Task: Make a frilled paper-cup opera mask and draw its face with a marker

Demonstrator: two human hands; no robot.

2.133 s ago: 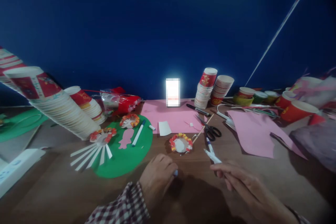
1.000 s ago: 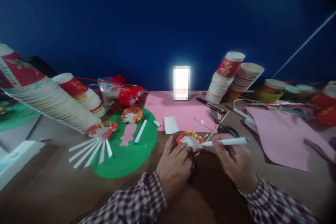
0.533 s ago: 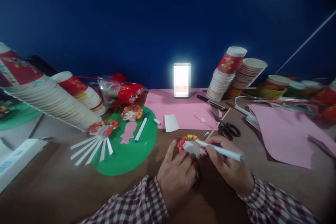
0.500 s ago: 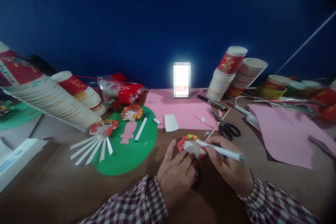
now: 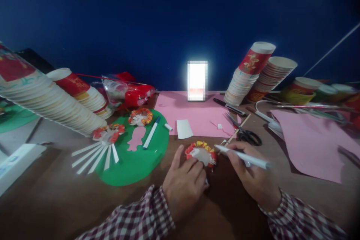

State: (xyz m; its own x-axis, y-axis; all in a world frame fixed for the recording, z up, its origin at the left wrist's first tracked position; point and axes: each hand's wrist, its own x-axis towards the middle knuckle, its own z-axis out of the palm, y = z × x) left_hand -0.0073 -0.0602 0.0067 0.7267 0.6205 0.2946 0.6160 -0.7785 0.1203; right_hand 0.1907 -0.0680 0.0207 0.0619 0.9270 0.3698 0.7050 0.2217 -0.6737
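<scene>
My left hand point(image 5: 185, 180) lies over the near edge of a cut paper cup point(image 5: 203, 153), its strips curled into a red and yellow ring around a pale round base. The thumb stands at the ring's left, and the fingers are bent onto the near side, hiding part of it. A white marker point(image 5: 244, 157) is pinched in my right hand point(image 5: 253, 180), its tip close to the ring's right edge and apart from it. Left of my hands, a green paper oval point(image 5: 135, 174) bears a pink paper cutout point(image 5: 137, 138), a blue-capped marker point(image 5: 151, 133) and another curled cup ring point(image 5: 140, 116).
Scissors point(image 5: 249, 137), a wooden stick point(image 5: 240, 127) and a box cutter point(image 5: 229, 107) lie beyond my right hand. Stacked paper cups point(image 5: 50, 97) lean at left; more cups point(image 5: 244, 75) stand at back right. Pink paper point(image 5: 312, 146) lies at right. A glowing screen point(image 5: 197, 80) stands behind.
The marker's tip has come off the ring and shifted right with my right hand. My left hand stays on the ring. The whole view has shifted slightly.
</scene>
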